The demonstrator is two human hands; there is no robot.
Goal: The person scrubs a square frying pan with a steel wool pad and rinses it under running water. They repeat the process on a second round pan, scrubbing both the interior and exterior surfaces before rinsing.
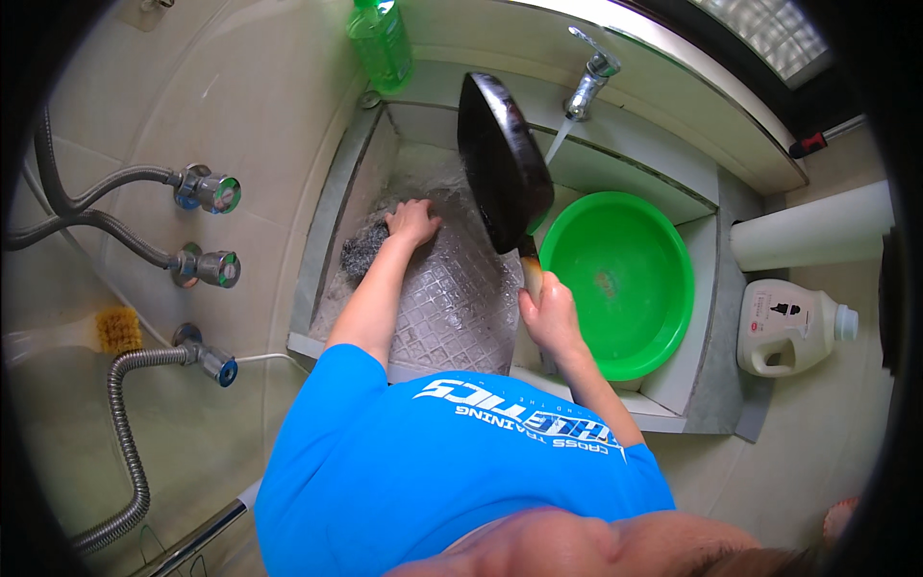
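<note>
My right hand [551, 314] grips the handle of a dark frying pan [501, 162], which is tilted on its side above the sink. Low in the tiled sink basin [454, 310], my left hand [413, 222] reaches down beside a grey scouring pad [364, 251]; its fingertips are partly hidden, and whether it holds anything cannot be told. Water runs from the chrome faucet [588, 86] and passes behind the pan. The basin floor is wet. To the right of my right hand stands a green plastic basin [613, 288] in the sink's other compartment.
A green liquid bottle [382, 50] stands at the back left corner. Valves with braided hoses [144, 173] and a yellow-bristled brush [119, 330] are at left. At right are a white pipe [811, 223], a detergent jug [786, 328] and a red-and-black handled tool [807, 146].
</note>
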